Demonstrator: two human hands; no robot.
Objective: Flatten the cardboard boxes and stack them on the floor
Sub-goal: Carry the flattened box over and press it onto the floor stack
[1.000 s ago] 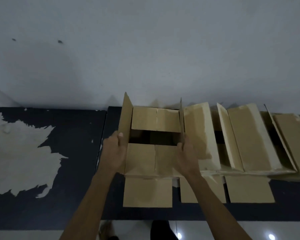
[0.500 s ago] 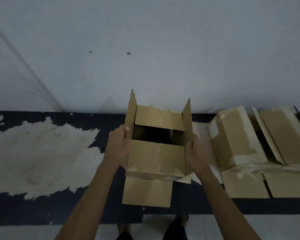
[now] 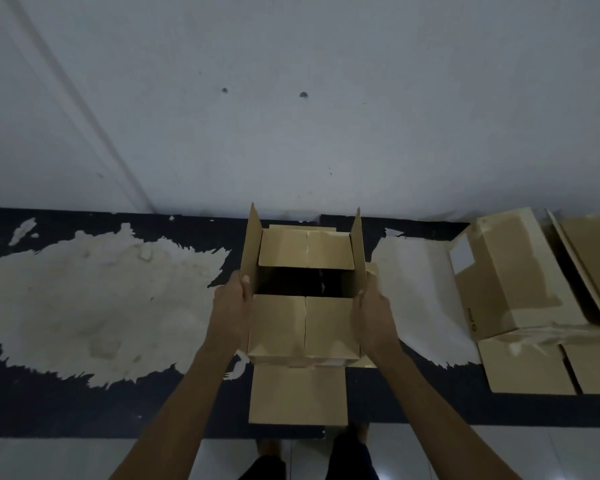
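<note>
While both forearms reach forward from the bottom edge, the left hand (image 3: 230, 315) grips the left wall of the open brown cardboard box (image 3: 305, 322), thumb hooked over its upright side flap, and the right hand (image 3: 373, 317) clasps the box's right wall. Between its half-folded top flaps the box's interior is dark, contents unreadable. Right of the box, apart from it, more brown cardboard boxes (image 3: 520, 292) lie on the black peeling surface (image 3: 66, 403), cut off at the frame edge.
</note>
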